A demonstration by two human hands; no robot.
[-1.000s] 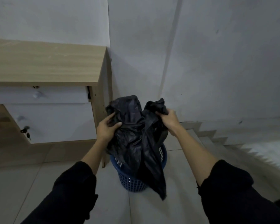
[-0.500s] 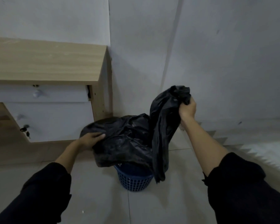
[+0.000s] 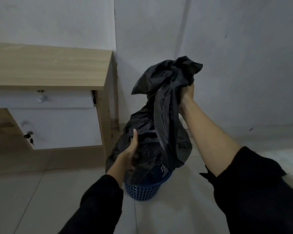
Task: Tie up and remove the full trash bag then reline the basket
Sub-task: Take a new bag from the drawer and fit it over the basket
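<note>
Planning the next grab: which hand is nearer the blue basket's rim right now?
Left. The left hand grips the black bag low, just above the blue basket. The right hand holds the bag's gathered top high above it.

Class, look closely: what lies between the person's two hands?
In the head view, only the black trash bag: the right hand grips its gathered top, the left hand holds its lower side.

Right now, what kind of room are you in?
Probably a bedroom or study corner at home: a wooden desk with white drawers, a small blue basket on tiled floor, plain white walls.
</note>
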